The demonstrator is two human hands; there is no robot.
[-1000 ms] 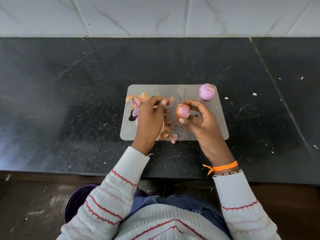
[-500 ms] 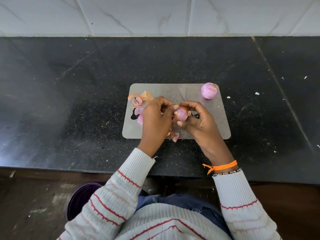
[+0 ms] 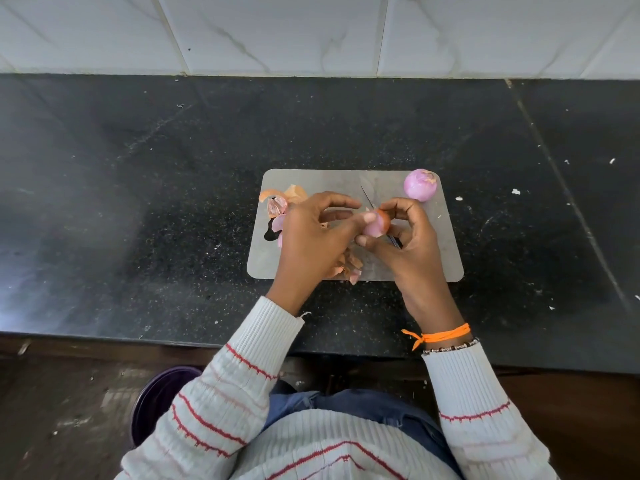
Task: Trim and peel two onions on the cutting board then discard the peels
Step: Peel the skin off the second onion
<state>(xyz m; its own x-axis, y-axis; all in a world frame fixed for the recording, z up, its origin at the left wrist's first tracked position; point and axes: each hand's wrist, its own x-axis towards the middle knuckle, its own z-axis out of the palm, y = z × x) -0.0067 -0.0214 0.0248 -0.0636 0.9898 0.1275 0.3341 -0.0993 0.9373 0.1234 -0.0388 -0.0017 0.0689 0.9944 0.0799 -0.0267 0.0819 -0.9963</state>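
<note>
one head-worn wide view looks steeply down, close over the counter (image 3: 138,168) edge.

Open counter (image 3: 138,202) all round the cutting board (image 3: 329,178); on it, peels (image 3: 277,206) crowding the left edge, peeled onion (image 3: 419,184) blocking the far right corner.

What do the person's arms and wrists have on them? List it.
Both arms wear a white ribbed sweater with thin red stripes: left sleeve, right sleeve. The right wrist carries a knotted orange thread and a beaded bracelet. Both hands are bare.
</note>
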